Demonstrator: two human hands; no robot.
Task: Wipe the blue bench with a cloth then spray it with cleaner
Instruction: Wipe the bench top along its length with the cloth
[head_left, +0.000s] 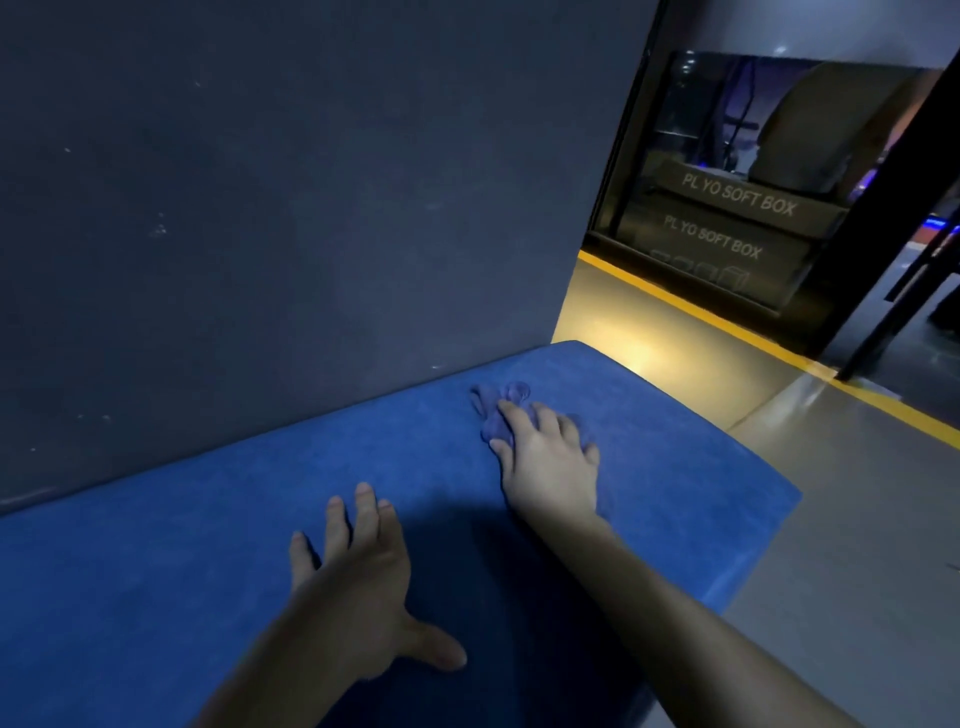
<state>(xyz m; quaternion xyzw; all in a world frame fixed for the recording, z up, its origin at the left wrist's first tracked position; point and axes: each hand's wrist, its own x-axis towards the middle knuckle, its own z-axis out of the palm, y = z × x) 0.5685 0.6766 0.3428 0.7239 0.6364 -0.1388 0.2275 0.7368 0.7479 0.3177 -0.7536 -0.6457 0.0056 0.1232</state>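
Observation:
The blue padded bench (182, 561) runs from the lower left to its far right end. My right hand (548, 457) presses flat on a crumpled blue cloth (498, 405) near the bench's far end; the cloth shows beyond and beside the fingers. My left hand (358, 577) rests flat on the bench surface, fingers spread, holding nothing. No spray bottle is in view.
A dark grey wall (285, 208) rises right behind the bench. To the right lies a grey floor (857, 545) with a yellow line (753, 343). Stacked dark boxes marked "PLYO SOFT BOX" (727, 223) stand beyond it, next to a black post (898, 208).

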